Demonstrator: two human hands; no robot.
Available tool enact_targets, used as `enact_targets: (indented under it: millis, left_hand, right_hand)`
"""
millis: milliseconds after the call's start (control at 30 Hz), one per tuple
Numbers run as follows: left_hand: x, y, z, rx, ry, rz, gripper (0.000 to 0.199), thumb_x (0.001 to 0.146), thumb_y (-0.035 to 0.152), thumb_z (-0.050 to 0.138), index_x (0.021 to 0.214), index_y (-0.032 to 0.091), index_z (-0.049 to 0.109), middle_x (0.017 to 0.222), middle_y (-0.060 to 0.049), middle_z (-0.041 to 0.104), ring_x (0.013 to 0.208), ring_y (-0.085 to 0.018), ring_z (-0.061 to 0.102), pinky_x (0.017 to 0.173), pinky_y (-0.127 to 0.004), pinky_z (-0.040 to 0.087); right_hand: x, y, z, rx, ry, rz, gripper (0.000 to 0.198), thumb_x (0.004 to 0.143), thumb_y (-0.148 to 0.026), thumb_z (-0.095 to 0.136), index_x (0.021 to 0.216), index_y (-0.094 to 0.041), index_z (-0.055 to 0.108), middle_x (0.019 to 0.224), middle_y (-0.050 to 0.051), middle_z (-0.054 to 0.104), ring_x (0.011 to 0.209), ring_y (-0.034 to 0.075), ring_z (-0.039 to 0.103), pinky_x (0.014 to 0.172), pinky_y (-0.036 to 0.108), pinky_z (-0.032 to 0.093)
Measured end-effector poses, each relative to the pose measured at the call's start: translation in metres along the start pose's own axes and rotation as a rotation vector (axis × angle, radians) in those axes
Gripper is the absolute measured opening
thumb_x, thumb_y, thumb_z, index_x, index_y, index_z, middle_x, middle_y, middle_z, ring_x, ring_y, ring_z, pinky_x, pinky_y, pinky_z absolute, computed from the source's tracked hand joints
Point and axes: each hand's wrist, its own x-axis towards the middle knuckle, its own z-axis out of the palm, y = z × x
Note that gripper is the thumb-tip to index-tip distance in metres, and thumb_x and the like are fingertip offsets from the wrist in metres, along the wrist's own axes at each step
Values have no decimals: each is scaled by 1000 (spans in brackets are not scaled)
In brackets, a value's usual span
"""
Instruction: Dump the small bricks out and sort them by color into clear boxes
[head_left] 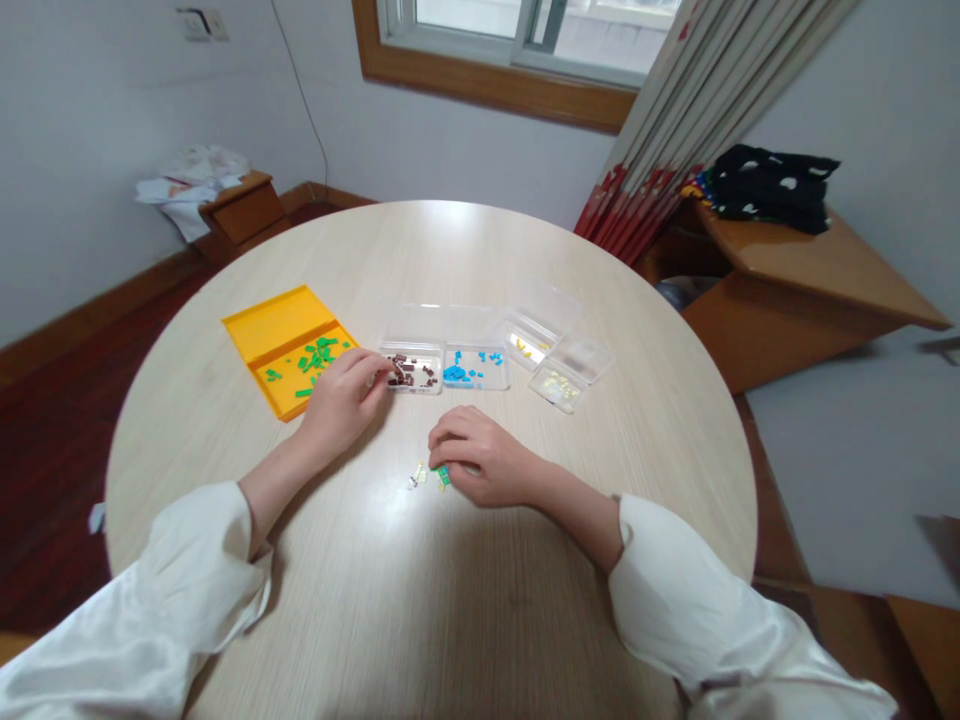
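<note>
My left hand reaches to the left edge of a clear plastic box of dark brown toy bricks. Its fingers are curled together at the tips, and anything between them is too small to make out. My right hand rests low over the table, its thumb and fingers closed on a small green building-brick piece. Beside that piece lie a few pale yellow and clear bricks. A yellow case with loose green bricks stands open to the left of my left hand.
On the round wooden table, a clear box of blue bricks adjoins the brown one. Farther right are clear boxes with yellow bricks and pale yellow bricks, lids open. A wooden cabinet stands beyond the table's right edge.
</note>
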Motion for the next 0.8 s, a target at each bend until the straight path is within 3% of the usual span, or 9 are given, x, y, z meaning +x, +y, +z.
enact_targets:
  millis: [233,800]
  left_hand:
    - [0,-7,2,73,-2,-57,16,84,19,50,84,17,65,85,-7,65,82,-20,59,75,-33,46]
    - [-1,-12,5,100,-56,-57,20,84,17,46,86,16,66,86,-9,66,82,-21,59,74,-35,47]
  right_hand:
    - [-1,0,-1,-27,-92,8,23,76,-6,44,76,-18,63,84,5,64,83,17,54,80,35,43]
    - [-5,10,1,-92,-1,79,18,79,-8,48,77,-18,63,81,5,65,81,17,54,76,33,41]
